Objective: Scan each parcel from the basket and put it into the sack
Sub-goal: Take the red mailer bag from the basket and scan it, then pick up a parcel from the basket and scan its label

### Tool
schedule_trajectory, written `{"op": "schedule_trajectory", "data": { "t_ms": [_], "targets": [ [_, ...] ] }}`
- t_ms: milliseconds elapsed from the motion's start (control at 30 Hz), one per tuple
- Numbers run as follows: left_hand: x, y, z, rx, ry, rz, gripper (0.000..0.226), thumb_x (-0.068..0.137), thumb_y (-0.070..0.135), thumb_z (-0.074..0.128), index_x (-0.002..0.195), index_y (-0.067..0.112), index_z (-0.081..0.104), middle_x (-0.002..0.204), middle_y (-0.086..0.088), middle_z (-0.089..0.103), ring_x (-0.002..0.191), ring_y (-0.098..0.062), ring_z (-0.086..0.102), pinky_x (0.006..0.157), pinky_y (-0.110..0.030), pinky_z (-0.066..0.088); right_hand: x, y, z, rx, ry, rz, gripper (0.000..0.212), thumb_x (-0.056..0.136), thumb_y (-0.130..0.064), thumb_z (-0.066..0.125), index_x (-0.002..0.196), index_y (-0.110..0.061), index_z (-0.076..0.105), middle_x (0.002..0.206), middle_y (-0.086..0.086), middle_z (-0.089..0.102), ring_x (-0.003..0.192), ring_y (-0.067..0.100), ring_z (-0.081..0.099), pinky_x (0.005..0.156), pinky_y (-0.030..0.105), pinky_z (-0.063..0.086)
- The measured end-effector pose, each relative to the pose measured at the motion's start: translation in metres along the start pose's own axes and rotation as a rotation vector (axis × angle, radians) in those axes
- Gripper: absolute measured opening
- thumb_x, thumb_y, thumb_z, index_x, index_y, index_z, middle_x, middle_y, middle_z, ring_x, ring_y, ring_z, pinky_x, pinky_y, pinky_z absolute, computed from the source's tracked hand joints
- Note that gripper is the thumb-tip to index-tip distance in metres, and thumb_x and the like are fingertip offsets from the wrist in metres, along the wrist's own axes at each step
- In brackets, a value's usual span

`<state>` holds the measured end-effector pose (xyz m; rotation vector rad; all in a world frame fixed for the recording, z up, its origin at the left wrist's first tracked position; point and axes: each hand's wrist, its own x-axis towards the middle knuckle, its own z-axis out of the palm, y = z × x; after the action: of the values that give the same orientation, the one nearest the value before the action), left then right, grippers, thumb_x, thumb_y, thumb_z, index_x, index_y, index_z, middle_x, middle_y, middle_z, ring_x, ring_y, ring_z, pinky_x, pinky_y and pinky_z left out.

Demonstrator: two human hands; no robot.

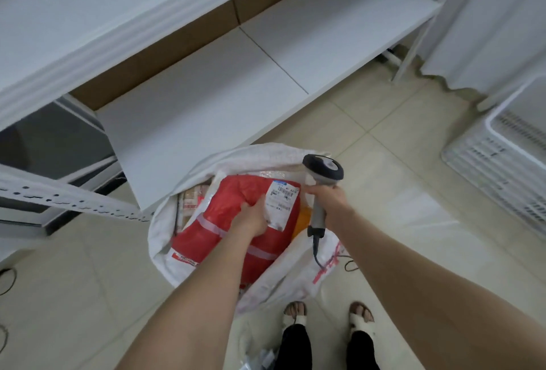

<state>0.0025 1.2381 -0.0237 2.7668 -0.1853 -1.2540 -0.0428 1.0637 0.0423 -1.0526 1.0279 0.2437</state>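
**Parcel at the sack mouth, label uppermost**

We find the red plastic mailer parcel (224, 204) lying across the open mouth of the white woven sack (161, 222), which stands on the tiled floor (384, 148) in front of the person's feet. The parcel is partly inside the rim and rests on other packages already in the sack.

The left hand (251, 219) grips the parcel from above, with its fingers curled into the soft plastic just beside the white shipping label (280, 201). In our judgement this hold keeps the label face-up and uncovered while steering the parcel downward.

The right hand (326, 198) is closed round the handle of the grey handheld barcode scanner (325, 171), whose dark head points away from the label and whose cable trails down over the sack's side. We judge that the scanner is held off to the side so the sack opening is free. Whether a finger of this hand also touches the sack's rim, we cannot tell.

The white slatted plastic basket (502, 162) stands well apart at the right edge. Its contents are not visible.

We judge the step in hand to be depositing the parcel.
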Motion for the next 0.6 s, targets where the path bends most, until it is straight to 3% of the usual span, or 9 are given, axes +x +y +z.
{"op": "schedule_trajectory", "data": {
  "t_ms": [133,233,300,367,500,600],
  "targets": [
    [0.005,0.004,-0.004,0.063,-0.174,-0.046,0.085,0.092,-0.004,0.035,0.149,0.038,-0.011,0.157,-0.011,-0.021,0.144,-0.032,0.018,0.111,-0.037,0.032,-0.001,-0.004,-0.001,-0.023,0.003,0.015,0.019,0.084,0.001,0.065,0.09,-0.013,0.053,0.086,0.009,0.059,0.072,0.02,0.06,0.06,0.032,0.052],
    [0.001,0.007,-0.011,0.077,-0.184,-0.035,0.076,0.096,0.0,0.031,0.151,0.035,-0.008,0.156,-0.015,-0.02,0.146,-0.034,0.008,0.115,-0.043,0.024,-0.001,-0.006,-0.006,-0.054,-0.02,0.001,0.02,0.083,0.002,0.066,0.087,-0.013,0.054,0.093,0.012,0.063,0.084,0.026,0.064,0.084,0.044,0.056],
    [-0.003,0.007,-0.013,0.106,-0.186,-0.039,0.071,0.098,0.004,0.031,0.152,0.033,-0.005,0.156,-0.016,-0.019,0.146,-0.034,0.004,0.117,-0.044,0.018,-0.007,-0.009,-0.011,-0.085,-0.021,-0.004,0.018,0.084,0.001,0.066,0.086,-0.012,0.054,0.09,0.01,0.061,0.085,0.025,0.062,0.091,0.045,0.053],
    [-0.008,0.009,-0.015,0.129,-0.166,-0.038,0.067,0.098,0.007,0.031,0.153,0.029,0.001,0.157,-0.019,-0.013,0.145,-0.036,0.008,0.117,-0.044,0.017,-0.013,-0.013,-0.018,-0.095,-0.013,-0.016,0.016,0.086,-0.002,0.066,0.092,-0.011,0.054,0.087,0.007,0.056,0.079,0.021,0.057,0.088,0.042,0.051],
    [-0.03,0.034,-0.028,0.15,-0.052,-0.043,0.048,0.097,0.006,0.033,0.145,0.008,0.032,0.149,-0.015,0.033,0.14,-0.033,0.025,0.113,-0.033,0.022,-0.026,-0.021,-0.041,-0.071,-0.033,-0.032,0.028,0.087,-0.004,0.065,0.112,-0.004,0.053,0.091,0.01,0.056,0.077,0.02,0.053,0.071,0.033,0.049],
    [-0.046,0.066,-0.049,0.119,0.037,-0.055,0.049,0.096,0.01,0.04,0.144,0.006,0.033,0.148,-0.017,0.034,0.141,-0.03,0.024,0.109,-0.031,0.031,-0.041,-0.036,-0.067,-0.006,-0.087,-0.039,0.027,0.087,-0.001,0.064,0.112,-0.005,0.054,0.094,0.012,0.062,0.081,0.022,0.06,0.065,0.031,0.048]
  ]
}}
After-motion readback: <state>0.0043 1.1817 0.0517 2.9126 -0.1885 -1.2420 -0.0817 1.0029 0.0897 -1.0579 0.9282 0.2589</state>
